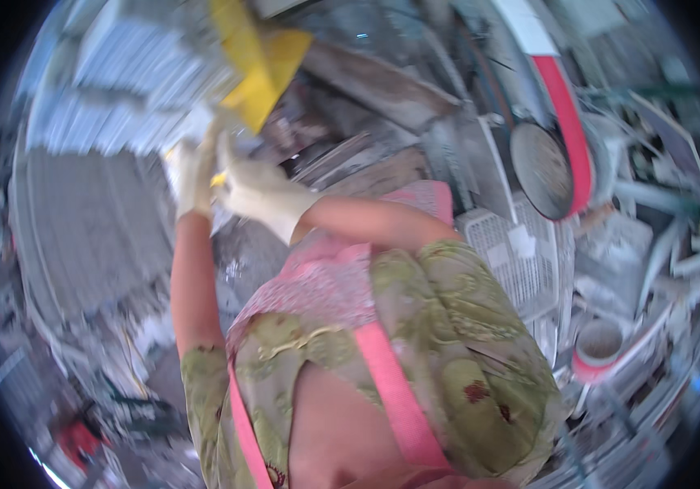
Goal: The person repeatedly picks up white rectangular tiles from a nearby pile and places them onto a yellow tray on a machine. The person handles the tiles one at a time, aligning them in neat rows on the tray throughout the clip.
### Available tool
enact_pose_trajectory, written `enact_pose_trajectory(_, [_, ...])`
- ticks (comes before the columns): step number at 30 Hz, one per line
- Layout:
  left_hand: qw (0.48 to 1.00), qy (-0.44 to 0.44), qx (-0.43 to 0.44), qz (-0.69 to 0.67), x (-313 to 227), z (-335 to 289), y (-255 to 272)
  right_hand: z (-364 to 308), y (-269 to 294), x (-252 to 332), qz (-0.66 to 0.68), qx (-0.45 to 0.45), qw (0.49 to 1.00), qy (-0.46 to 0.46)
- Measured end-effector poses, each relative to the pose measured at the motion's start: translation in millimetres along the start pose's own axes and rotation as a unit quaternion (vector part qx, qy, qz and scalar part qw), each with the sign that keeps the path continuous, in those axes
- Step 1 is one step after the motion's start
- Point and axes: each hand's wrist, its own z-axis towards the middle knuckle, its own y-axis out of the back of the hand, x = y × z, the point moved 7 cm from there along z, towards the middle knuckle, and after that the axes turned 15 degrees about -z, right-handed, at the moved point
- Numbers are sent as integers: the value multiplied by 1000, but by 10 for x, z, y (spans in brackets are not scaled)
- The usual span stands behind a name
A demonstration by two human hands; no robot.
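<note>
My left hand [195,181] and my right hand [262,189], both in cream-white gloves, are close together at the upper left, beside a stack of thin white pieces [121,73]. Their fingers look bent inward and closed, though motion smears them. A small yellow bit [218,179] shows at the right hand's fingers. Something pale lies around the left fingertips, too blurred to name. Just beyond the hands hangs a bright yellow sheet-like piece [264,77], its lower corner near the fingertips.
Left of my left forearm stands a grey ribbed stack [93,232]. Weathered boards [374,85] lie beyond the right hand. On the right are a white slotted crate [517,261], a round pan-like thing [541,171] against a red-and-white band [566,122], and a small round container [598,342].
</note>
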Motion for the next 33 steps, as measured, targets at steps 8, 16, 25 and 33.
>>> enact_pose_trajectory(8, [993,96,-75,-4,70,47,173,-702,1948,-1866,-17,-293,955,-40])
enact_pose_trajectory(16, [961,143,-171,-165,-734,-420,-324,-1959,3695,-3833,-511,-300,790,-157])
enact_pose_trajectory(25, [941,182,-228,-175,-710,-462,-345,-1372,3535,-4260,-681,-242,668,-180])
enact_pose_trajectory(33, [946,147,-239,-163,-222,-277,-130,-1372,4045,-4024,-612,-306,725,-69])
